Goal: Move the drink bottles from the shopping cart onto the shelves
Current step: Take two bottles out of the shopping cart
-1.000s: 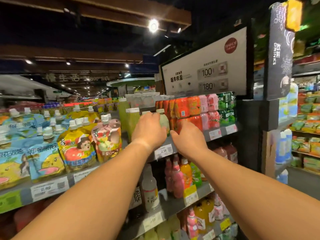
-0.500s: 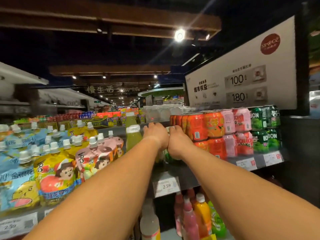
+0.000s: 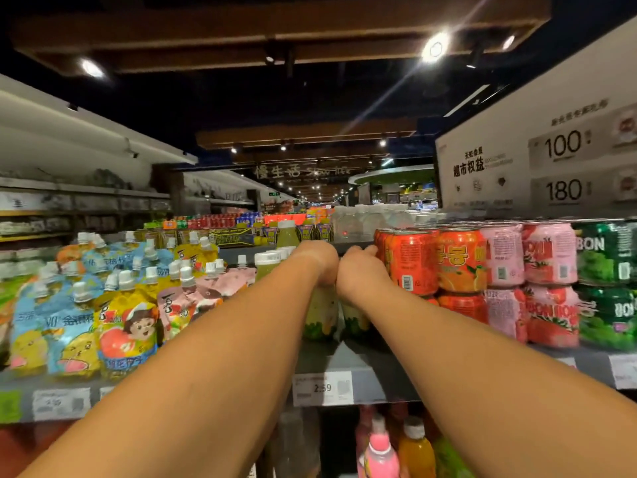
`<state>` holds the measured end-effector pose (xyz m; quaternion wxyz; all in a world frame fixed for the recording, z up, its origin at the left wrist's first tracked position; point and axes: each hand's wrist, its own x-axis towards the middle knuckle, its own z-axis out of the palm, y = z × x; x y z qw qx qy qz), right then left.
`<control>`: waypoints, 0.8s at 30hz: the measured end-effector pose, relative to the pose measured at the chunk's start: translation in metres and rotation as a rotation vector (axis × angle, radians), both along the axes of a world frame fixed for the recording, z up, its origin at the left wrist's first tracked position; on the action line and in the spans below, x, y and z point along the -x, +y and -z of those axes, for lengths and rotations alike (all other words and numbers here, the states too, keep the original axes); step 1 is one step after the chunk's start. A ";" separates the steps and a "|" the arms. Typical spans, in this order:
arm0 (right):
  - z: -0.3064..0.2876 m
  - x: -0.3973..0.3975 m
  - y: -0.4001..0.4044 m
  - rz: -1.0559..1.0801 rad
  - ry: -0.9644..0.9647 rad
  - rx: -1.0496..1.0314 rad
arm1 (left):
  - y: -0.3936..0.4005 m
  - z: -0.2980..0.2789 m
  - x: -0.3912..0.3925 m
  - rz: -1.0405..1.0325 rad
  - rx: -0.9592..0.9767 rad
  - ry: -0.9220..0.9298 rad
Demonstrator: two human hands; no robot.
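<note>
1. Both arms are stretched out to the top shelf [image 3: 351,365], hands side by side and pretty much touching at the knuckles.
2. The left hand [image 3: 319,258] sits on top of a green drink bottle [image 3: 320,313] with its fingers curled down over the cap end, so it's gripping that one.
3. The right hand [image 3: 360,270] does the same thing on a second green bottle [image 3: 355,320] just beside the first, fingers wrapped over the top.
4. Both bottles stand upright on the shelf, a bit back from the front edge, in the gap between the pouches and the cans. Only the lower label parts show under the hands.
5. More green bottles with white caps [image 3: 267,265] stand just left of the left wrist, and there's another one further back.
6. Right of the hands: stacked orange cans [image 3: 458,260], then pink cans [image 3: 548,253], then green cans [image 3: 606,257], two layers high.
7. Left side is packed with spouted drink pouches [image 3: 127,326], yellow, blue and pink with cartoon prints.
8. A price tag reading 2.59 [image 3: 322,388] hangs on the shelf edge right below the hands.
9. The shelf underneath has a pink bottle [image 3: 379,453] and an orange bottle [image 3: 415,450] poking up.
10. A white sign [image 3: 537,157] with 100 and 180 stands above the cans.
</note>
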<state>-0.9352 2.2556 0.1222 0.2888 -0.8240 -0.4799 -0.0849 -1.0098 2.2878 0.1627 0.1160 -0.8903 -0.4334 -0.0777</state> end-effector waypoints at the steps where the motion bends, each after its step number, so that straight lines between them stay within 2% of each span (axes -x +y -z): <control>1: -0.005 0.001 -0.001 0.023 -0.009 0.034 | -0.003 -0.002 0.002 0.001 -0.009 -0.001; 4: -0.015 0.007 -0.003 0.028 0.027 0.022 | -0.012 -0.003 0.011 -0.036 -0.039 -0.009; 8: -0.016 0.015 -0.011 -0.019 -0.029 0.045 | -0.023 -0.001 0.021 -0.090 0.004 -0.268; 10: -0.024 0.020 -0.021 -0.019 -0.084 0.029 | -0.029 -0.007 0.025 -0.059 -0.035 -0.405; 14: -0.064 0.034 -0.048 -0.048 -0.125 -0.213 | -0.051 -0.039 0.041 0.048 -0.203 -0.714; 17: -0.099 0.050 -0.073 -0.073 -0.230 -0.435 | -0.074 -0.068 0.059 0.130 -0.325 -0.919; 20: -0.120 0.076 -0.098 -0.117 -0.313 -0.569 | -0.096 -0.091 0.085 0.190 -0.488 -0.997; 24: -0.133 0.129 -0.118 -0.175 -0.354 -0.613 | -0.115 -0.109 0.139 0.121 -0.618 -0.954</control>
